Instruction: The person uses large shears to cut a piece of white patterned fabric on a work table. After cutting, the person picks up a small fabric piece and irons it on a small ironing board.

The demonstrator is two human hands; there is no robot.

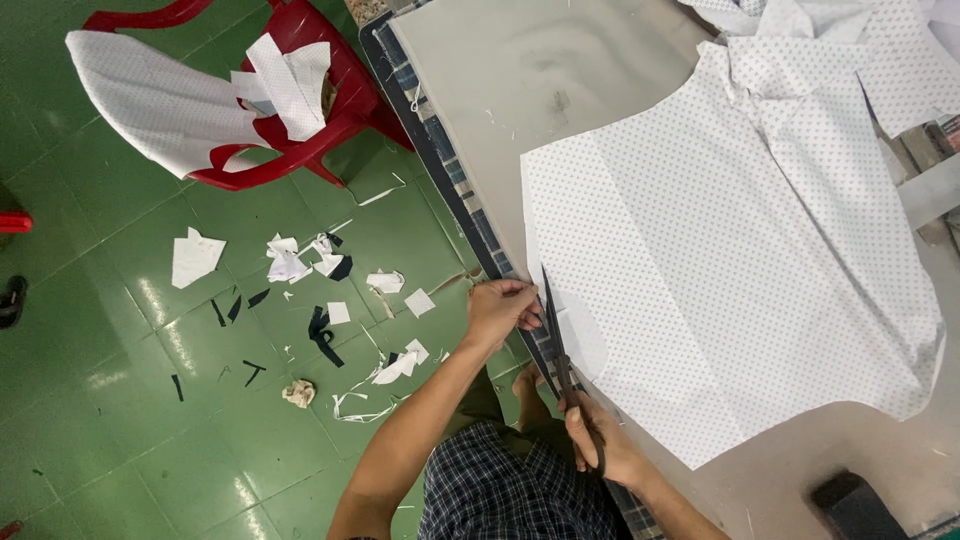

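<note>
Green floor littered with scraps (290, 265) — right hand (600, 440) grips scissors (555, 330), blades along dotted fabric (740, 260) edge; left hand (497, 310) pinches trimmed strip clear of blades.

Bare desk (500, 90) lay open toward eleven o'clock of the dotted fabric (740, 260). At one o'clock folded pieces (850, 30) crowded the edge. A dark block (850, 505) sat at five.

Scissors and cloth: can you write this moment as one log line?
right hand: holds scissors | left hand: pinches dotted white cloth edge | blades: along cloth edge | table: grey
</note>
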